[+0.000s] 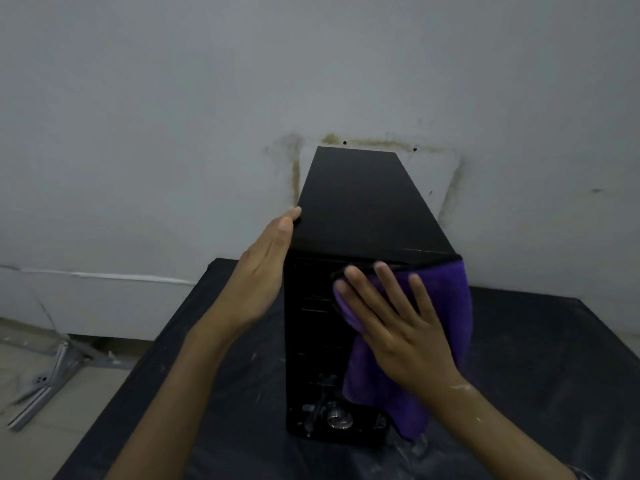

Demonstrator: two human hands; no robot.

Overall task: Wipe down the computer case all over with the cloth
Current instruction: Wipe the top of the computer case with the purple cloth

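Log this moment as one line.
left hand: flat, bracing computer case side | right hand: flat, pressing purple cloth on front panel | stage: wiping front

Light: I see dim, flat, bluish room light
Shadows: soft
Detail: black computer case front nearly lost
Edges: wide-angle bending

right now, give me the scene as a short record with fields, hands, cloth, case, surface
case: black upright computer case, front panel facing the camera
cloth: purple microfibre cloth, spread over the front panel's upper right
right hand: right hand flat, fingers spread, pressing the cloth
left hand: left hand open, flat against the case's left side
surface: dark covered table
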